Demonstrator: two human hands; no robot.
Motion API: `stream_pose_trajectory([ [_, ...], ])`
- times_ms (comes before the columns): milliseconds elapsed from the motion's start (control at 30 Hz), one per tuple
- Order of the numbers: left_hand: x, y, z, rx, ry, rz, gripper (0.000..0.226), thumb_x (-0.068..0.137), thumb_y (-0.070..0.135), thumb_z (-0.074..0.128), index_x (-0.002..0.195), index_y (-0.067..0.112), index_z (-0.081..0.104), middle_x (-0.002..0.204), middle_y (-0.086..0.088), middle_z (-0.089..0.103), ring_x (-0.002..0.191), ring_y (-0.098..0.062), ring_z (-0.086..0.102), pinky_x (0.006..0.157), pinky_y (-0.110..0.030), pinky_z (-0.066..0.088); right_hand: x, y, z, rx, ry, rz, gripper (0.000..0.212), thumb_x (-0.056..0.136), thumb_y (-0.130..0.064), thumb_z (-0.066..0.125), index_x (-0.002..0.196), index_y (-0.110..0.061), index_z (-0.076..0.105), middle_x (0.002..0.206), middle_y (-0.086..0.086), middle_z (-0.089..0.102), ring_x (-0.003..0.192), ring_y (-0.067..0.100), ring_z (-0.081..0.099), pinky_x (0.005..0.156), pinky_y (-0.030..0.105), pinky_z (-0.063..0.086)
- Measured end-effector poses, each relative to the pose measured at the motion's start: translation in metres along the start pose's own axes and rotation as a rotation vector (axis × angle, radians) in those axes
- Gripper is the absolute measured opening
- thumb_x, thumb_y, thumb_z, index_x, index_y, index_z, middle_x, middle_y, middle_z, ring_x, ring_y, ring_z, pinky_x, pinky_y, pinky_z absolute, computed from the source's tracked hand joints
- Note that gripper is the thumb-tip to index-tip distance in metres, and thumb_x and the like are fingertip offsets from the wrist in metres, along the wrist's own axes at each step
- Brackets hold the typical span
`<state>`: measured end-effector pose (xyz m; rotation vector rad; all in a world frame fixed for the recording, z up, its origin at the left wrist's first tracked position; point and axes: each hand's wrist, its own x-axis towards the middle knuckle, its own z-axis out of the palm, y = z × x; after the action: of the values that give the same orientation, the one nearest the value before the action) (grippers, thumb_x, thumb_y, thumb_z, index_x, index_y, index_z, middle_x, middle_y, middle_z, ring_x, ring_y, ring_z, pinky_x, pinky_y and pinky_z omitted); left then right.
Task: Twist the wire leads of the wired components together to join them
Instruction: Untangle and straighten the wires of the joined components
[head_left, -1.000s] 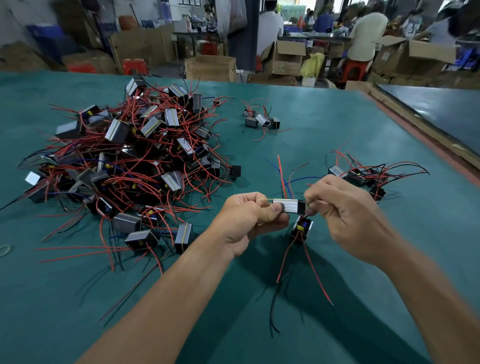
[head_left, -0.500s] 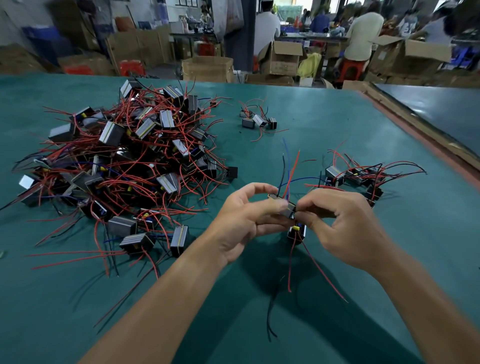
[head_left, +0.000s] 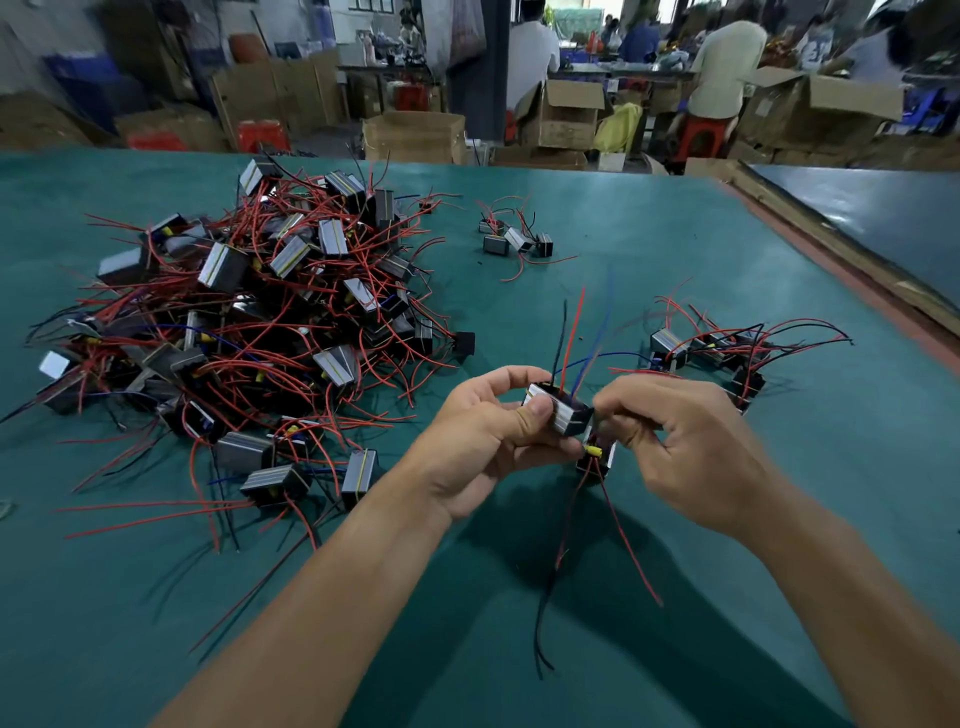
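The left hand (head_left: 488, 441) is gripping a boxy, metal-striped component (head_left: 558, 413); the right hand (head_left: 691, 447) is pinching its thin wire leads (head_left: 574, 332), contact blurred, above the teal desk (head_left: 675, 249)

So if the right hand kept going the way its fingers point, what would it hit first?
The right hand points left, so it would almost at once meet the component that the left hand grips. Its fingertips look nearly against it, though depth is hard to judge.

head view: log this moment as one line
left hand: holds small black-and-silver wired component | right hand: pinches wire leads beside it | second black component: hangs below
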<state>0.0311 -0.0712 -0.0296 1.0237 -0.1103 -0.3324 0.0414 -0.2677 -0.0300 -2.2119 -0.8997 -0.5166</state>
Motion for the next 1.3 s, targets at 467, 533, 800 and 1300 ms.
stream_pose_trajectory([
  [467, -0.002, 0.005, -0.014, 0.04, -0.154, -0.093, 0.033, 0.071, 0.006, 0.063, 0.103, 0.001, 0.061, 0.082, -0.018, 0.065, 0.053, -0.023, 0.064, 0.064, -0.035, 0.061, -0.002, -0.01, -0.001, -0.014, -0.102, 0.046, 0.004, 0.087, -0.024, 0.064, 0.086, -0.022, 0.067, 0.075, -0.007, 0.065, 0.072, 0.015, 0.061, 0.068, 0.038, 0.05],
  [533, -0.002, 0.006, -0.015, 0.096, -0.159, -0.102, 0.034, 0.072, 0.006, 0.061, 0.105, -0.001, 0.057, 0.08, -0.016, 0.067, 0.054, -0.023, 0.065, 0.063, -0.034, 0.061, -0.003, -0.013, -0.001, -0.01, -0.13, 0.057, 0.003, 0.086, -0.026, 0.063, 0.087, -0.026, 0.067, 0.075, -0.01, 0.064, 0.073, 0.012, 0.061, 0.071, 0.039, 0.052],
  [800, -0.003, 0.01, -0.018, 0.256, -0.147, -0.12, 0.04, 0.073, 0.004, 0.057, 0.111, 0.003, 0.045, 0.075, -0.019, 0.063, 0.053, -0.023, 0.066, 0.06, -0.032, 0.06, -0.005, -0.022, 0.002, -0.189, -0.232, 0.141, 0.026, 0.086, -0.025, 0.058, 0.107, -0.041, 0.058, 0.08, -0.007, 0.063, 0.081, 0.023, 0.059, 0.075, 0.041, 0.049],
  [1300, 0.0, 0.006, -0.015, 0.239, -0.104, 0.052, 0.025, 0.087, -0.01, 0.051, 0.11, 0.0, 0.053, 0.084, -0.014, 0.068, 0.061, -0.021, 0.066, 0.07, -0.036, 0.062, -0.003, -0.018, 0.004, 0.113, -0.067, 0.262, 0.022, 0.078, -0.014, 0.058, 0.094, -0.023, 0.07, 0.076, -0.01, 0.069, 0.067, 0.013, 0.065, 0.07, 0.037, 0.055],
])
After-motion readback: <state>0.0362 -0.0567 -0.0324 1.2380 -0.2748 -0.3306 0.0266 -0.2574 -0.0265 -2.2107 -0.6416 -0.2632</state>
